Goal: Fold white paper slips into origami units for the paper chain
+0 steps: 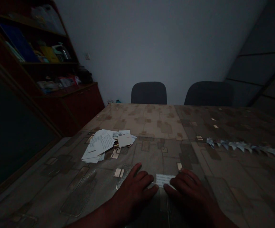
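1. Reference item: paper pile (pixel 98 144), loose printed and plain sheets overlapping on the patterned tablecloth (pixel 147 117)
2. Storage: cabinet (pixel 81 103) with open shelves, beyond and to the left of the paper pile; the top shelf holds a translucent plastic bag (pixel 49 17), the middle shelf a blue flat item (pixel 21 44) and a yellow item (pixel 49 53), the lower level mixed packets (pixel 66 81) (dim light hides their labels)
3. Workpiece: printed slip (pixel 162 179), nearer the wearer than the paper pile and to its right; text face up, text lines running left to right; the visible part is longer left to right, but the right end is covered, so its full long axis cannot be confirmed
4. Left hand (pixel 137 185): palm down, fingers bent and pointing right, thumb near the slip's lower left corner; whether it grips cannot be told
5. Right hand (pixel 189 186): palm down, fingers over the slip's right part, thumb at its lower edge; pinch or press cannot be told
6. Folded paper pieces (pixel 240 146): pointed, in a row well to the right of the paper pile
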Motion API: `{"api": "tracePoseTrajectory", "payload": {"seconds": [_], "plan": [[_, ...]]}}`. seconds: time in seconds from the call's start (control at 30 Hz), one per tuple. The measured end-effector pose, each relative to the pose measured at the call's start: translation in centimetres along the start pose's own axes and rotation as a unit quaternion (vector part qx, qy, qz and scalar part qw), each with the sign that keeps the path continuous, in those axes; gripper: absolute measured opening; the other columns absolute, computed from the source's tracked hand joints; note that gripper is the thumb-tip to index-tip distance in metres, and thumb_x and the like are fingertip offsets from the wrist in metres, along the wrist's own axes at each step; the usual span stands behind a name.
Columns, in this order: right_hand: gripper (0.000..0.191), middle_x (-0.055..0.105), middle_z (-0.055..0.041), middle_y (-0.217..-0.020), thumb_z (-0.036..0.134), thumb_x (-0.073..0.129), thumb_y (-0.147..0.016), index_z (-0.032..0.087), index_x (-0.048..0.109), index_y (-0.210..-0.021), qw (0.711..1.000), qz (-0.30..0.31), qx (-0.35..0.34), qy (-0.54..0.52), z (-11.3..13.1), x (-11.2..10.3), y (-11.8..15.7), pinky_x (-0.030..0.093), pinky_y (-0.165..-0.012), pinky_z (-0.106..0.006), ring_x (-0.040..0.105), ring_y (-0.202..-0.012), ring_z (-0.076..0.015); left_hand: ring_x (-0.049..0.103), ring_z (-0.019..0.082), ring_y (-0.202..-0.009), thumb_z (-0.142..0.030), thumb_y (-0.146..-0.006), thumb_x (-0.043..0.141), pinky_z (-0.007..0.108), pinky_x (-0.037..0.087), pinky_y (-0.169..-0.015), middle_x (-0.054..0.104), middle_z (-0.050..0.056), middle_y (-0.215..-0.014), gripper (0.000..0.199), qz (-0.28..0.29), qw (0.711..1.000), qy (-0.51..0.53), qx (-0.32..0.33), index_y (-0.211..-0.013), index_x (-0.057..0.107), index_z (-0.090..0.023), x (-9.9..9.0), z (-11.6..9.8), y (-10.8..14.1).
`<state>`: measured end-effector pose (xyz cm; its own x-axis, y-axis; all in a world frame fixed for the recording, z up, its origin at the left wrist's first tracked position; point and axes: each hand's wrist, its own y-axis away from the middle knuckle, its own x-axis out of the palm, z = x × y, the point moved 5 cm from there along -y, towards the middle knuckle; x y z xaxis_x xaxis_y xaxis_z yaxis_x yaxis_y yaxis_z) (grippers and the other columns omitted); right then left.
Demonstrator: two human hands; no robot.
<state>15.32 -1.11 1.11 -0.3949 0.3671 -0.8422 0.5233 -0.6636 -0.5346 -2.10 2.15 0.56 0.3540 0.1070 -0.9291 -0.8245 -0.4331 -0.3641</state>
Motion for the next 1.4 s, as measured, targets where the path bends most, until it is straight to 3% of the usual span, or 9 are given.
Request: {"api": "tracePoseTrajectory", "payload": {"seconds": [0.17, 0.33, 0.53, 0.7, 0.77, 0.9, 1.2, 1.3, 1.4], "plan": [[0.015, 0.065, 0.001, -0.08, 0.016, 0.053, -0.089, 0.026, 0.063, -0.094, 0.999, 0.028, -0.037, 0.007, 0.6, 1.1, -0.8, 0.036, -0.099, -0.043, 0.058, -0.078, -0.0171, 0.054, 0.018, -0.09, -0.017, -0.093, 0.052, 0.056, 0.025, -0.106, 0.063, 0.003, -0.102, 0.027, 0.009, 1.0, -0.003, -0.008, -0.119, 0.053, -0.026, 0.1, 0.0, 0.1], [0.028, 0.066, 0.0023, -0.084, 0.016, 0.039, -0.098, 0.025, 0.063, -0.087, 1.0, 0.02, 0.013, -0.017, -1.1, -0.5, 0.8, 0.031, -0.104, -0.042, 0.06, -0.086, -0.0149, 0.054, 0.017, -0.09, -0.019, -0.093, 0.053, 0.056, 0.024, -0.107, 0.063, 0.002, -0.101, 0.024, 0.008, 1.0, 0.003, -0.016, -0.116, 0.054, -0.025, 0.0, -0.1, 0.0], [0.027, 0.07, -0.0005, -0.1, 0.02, 0.038, -0.1, 0.026, 0.063, -0.107, 0.998, 0.054, -0.034, 0.013, -2.1, -1.7, 2.7, 0.03, -0.103, -0.044, 0.06, -0.097, -0.0189, 0.056, 0.019, -0.09, -0.013, -0.091, 0.052, 0.056, 0.029, -0.102, 0.064, 0.005, -0.103, 0.026, -0.014, 1.0, 0.026, -0.011, -0.114, 0.056, -0.025, -0.5, -0.1, 0.0], [0.021, 0.069, 0.0021, -0.082, 0.015, 0.047, -0.093, 0.027, 0.064, -0.094, 0.997, 0.025, 0.047, -0.049, -3.2, -1.5, 2.5, 0.04, -0.091, -0.043, 0.063, -0.077, -0.0172, 0.057, 0.019, -0.086, -0.013, -0.09, 0.05, 0.052, 0.033, -0.099, 0.066, 0.005, -0.097, 0.019, -0.047, 0.995, 0.085, -0.033, -0.103, 0.062, -0.022, -1.2, 0.4, -0.6], [0.018, 0.069, -0.0009, -0.085, 0.017, 0.049, -0.091, 0.025, 0.063, -0.098, 0.992, 0.016, 0.103, -0.076, -3.7, -1.5, 2.1, 0.046, -0.075, -0.037, 0.062, -0.078, -0.0187, 0.056, 0.019, -0.087, -0.019, -0.092, 0.05, 0.045, 0.038, -0.094, 0.065, 0.005, -0.094, 0.016, -0.051, 0.988, 0.132, -0.057, -0.102, 0.062, -0.02, -1.6, 0.6, -1.6], [0.03, 0.067, -0.0047, -0.096, 0.022, 0.064, -0.08, 0.024, 0.061, -0.11, 0.983, 0.004, 0.163, -0.089, -3.9, -0.8, 1.4, 0.046, -0.077, -0.04, 0.061, -0.087, -0.0236, 0.053, 0.025, -0.094, -0.036, -0.087, 0.06, 0.042, 0.042, -0.083, 0.062, 0.01, -0.104, 0.031, -0.023, 0.983, 0.164, -0.08, -0.113, 0.059, -0.018, -1.3, 0.9, -3.7], [0.009, 0.063, -0.0027, -0.08, 0.025, 0.056, -0.086, 0.023, 0.065, -0.085, 0.981, -0.048, 0.123, -0.14, -2.1, -0.3, 0.6, 0.039, -0.074, -0.036, 0.056, -0.077, -0.0198, 0.052, 0.02, -0.089, -0.033, -0.089, 0.059, 0.044, 0.034, -0.095, 0.062, 0.004, -0.096, 0.018, -0.046, 0.995, 0.083, -0.023, -0.101, 0.062, -0.02, 0.1, 0.5, -4.0], [0.011, 0.063, -0.0007, -0.077, 0.02, 0.054, -0.085, 0.024, 0.064, -0.082, 0.985, -0.027, 0.085, -0.147, -1.3, -0.5, 0.3, 0.039, -0.072, -0.034, 0.056, -0.074, -0.0178, 0.051, 0.017, -0.083, -0.022, -0.092, 0.055, 0.038, 0.036, -0.09, 0.063, 0.002, -0.089, 0.008, -0.078, 0.995, 0.056, -0.008, -0.092, 0.062, -0.02, 0.1, 0.2, -3.6], [0.016, 0.064, -0.0012, -0.077, 0.018, 0.049, -0.085, 0.024, 0.064, -0.085, 0.985, -0.034, 0.064, -0.157, -0.9, -0.4, 0.4, 0.038, -0.071, -0.034, 0.055, -0.073, -0.0174, 0.051, 0.016, -0.08, -0.019, -0.093, 0.052, 0.034, 0.036, -0.079, 0.063, 0.002, -0.086, 0.015, -0.097, 0.994, 0.042, 0.001, -0.081, 0.061, -0.019, 0.1, 0.2, -3.2]]}}
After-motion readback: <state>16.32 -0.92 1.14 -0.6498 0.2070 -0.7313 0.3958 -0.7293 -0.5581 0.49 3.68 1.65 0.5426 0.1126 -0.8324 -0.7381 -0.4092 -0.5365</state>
